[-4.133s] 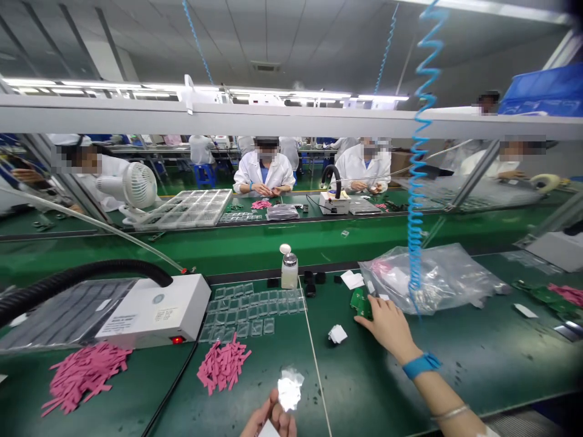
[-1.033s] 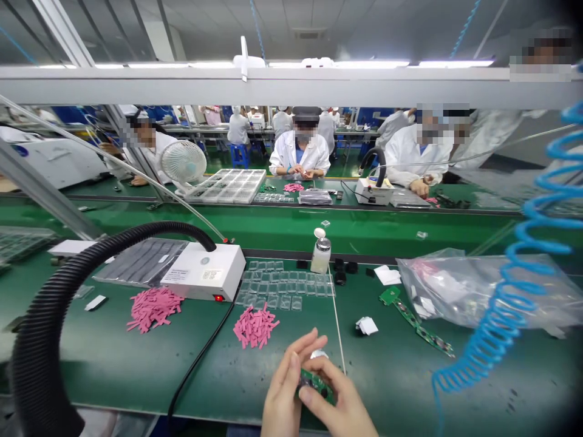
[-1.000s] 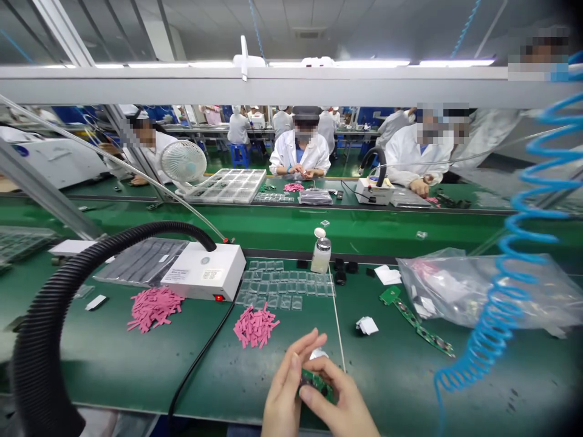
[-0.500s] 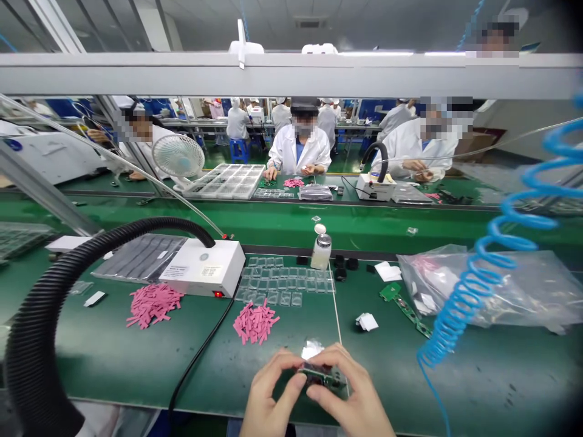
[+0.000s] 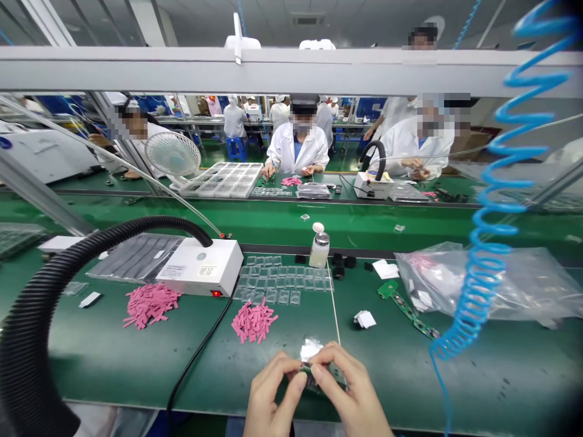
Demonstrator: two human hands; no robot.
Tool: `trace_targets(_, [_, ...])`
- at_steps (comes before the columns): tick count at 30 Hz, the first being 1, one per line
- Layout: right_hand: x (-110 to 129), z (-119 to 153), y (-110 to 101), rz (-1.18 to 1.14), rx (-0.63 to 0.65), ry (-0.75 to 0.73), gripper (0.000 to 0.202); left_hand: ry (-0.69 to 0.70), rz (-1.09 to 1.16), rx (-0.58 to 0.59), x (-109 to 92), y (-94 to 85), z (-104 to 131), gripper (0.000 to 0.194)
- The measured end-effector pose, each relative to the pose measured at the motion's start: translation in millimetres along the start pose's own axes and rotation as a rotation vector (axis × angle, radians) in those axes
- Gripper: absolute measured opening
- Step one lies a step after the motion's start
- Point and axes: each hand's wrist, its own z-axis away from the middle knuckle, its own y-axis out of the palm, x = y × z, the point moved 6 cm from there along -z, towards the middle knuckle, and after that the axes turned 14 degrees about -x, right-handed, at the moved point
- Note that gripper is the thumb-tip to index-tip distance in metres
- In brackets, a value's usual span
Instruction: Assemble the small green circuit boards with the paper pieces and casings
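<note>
Near the front of the green bench, my left hand [image 5: 274, 391] and my right hand [image 5: 348, 385] meet around a small green circuit board [image 5: 311, 377]. Thumb and fingertips of both hands pinch it, and they cover much of it. Just beyond the fingertips lies a crumpled white piece [image 5: 310, 348]. Pink strips [image 5: 254, 320] form a pile to the left of my hands. Behind that pile, small clear plastic squares [image 5: 283, 280] are laid out in rows.
A white box [image 5: 214, 267] with a thick black hose [image 5: 50, 297] stands left. A pump bottle [image 5: 319, 249] sits at the back. Right are linked green boards [image 5: 405, 306], a clear plastic bag [image 5: 514, 285] and a hanging blue coiled tube [image 5: 496, 243]. Co-workers sit opposite.
My right fingers have shifted closer to the left fingertips over the circuit board, which is now more covered. The view has moved slightly, and the blue coil swings.
</note>
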Motion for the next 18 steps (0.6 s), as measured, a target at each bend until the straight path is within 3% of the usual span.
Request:
trace_targets(5, [-16.8,0.4,7.1,-0.026,0.025,0.121,0.016,-0.239,0.069,-0.036,20.8,4.6,-4.8,0.022])
trace_targets(8, [-22.7,0.4,7.1,0.023,0.005,0.127,0.026,-0.305,0.089,0.023,25.8,7.0,-8.8,0.025])
trace_targets(13, [-18.0,1.6,7.9,0.158,-0.007,-0.027,0.025,-0.306,0.093,0.091,26.8,7.7,-10.5,0.027])
trace_targets(18, [-11.9,-0.6,6.5,0.353,0.01,-0.245,0.029,-0.334,0.12,0.061,37.5,9.9,-9.5,0.029])
